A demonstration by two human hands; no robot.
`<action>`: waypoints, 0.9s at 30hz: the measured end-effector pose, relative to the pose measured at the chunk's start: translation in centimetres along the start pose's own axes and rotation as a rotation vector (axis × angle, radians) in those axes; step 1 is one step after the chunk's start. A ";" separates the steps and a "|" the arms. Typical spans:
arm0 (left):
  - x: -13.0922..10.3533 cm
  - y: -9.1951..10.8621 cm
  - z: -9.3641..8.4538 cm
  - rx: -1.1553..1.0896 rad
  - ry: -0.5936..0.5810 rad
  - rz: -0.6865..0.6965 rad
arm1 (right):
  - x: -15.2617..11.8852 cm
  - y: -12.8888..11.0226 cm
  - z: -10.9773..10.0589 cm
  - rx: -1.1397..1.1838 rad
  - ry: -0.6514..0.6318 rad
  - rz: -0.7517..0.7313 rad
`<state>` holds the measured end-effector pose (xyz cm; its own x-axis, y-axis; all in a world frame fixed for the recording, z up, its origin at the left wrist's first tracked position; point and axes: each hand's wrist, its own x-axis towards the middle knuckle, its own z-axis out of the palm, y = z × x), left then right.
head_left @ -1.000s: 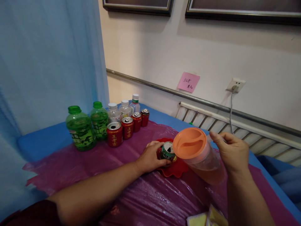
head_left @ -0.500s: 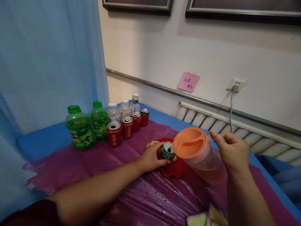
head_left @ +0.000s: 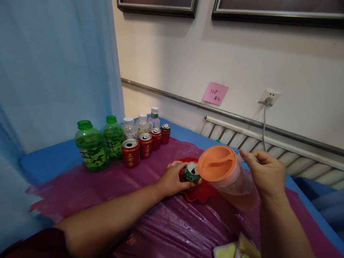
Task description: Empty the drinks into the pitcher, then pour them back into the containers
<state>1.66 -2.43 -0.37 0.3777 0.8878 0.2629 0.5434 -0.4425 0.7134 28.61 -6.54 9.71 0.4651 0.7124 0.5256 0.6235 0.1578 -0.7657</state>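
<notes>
The left hand (head_left: 174,180) is wrapped around a small green can (head_left: 192,176), fingers on the far side and thumb on the near side, so that the open top is left uncovered. That low grip, around the body and not over the rim, likely braces a light can that a nudge could slide or tip. The can sits more or less upright over a red scalloped dish (head_left: 201,195), which would probably catch drips. The right hand (head_left: 268,172) is closed on a clear jug (head_left: 233,191), gripping it at the side farther from the can; that seems to give control of the tilt while the forearm stays clear. The jug leans toward the can, its orange lid (head_left: 215,164) brought right up to the can's rim — whether they touch, I cannot tell. Brownish liquid lies in the jug's lower part, and no stream can be made out. Beneath the dish, a purple plastic sheet (head_left: 161,222) covers much of the blue table (head_left: 185,129), presumably against spills. Off to the left, well apart from the jug, stand four red cans (head_left: 130,154) in a slanting row, with three clear bottles (head_left: 143,125) behind and two green bottles (head_left: 94,150) alongside — a line-up that leaves working room near the hands. A yellow cloth (head_left: 225,250) lies at the near edge, within easy reach.
</notes>
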 end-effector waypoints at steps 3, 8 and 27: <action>0.0 -0.1 0.1 -0.001 0.007 0.001 | 0.1 0.2 0.0 0.009 0.002 -0.002; 0.0 -0.2 0.2 -0.012 0.014 -0.016 | 0.1 0.4 -0.1 0.006 0.008 -0.009; 0.0 0.1 0.1 -0.006 0.006 -0.016 | 0.1 0.0 -0.1 -0.010 0.009 -0.017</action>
<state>1.77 -2.46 -0.39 0.3642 0.8956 0.2555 0.5449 -0.4274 0.7214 28.74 -6.51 9.77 0.4601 0.7031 0.5422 0.6375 0.1634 -0.7529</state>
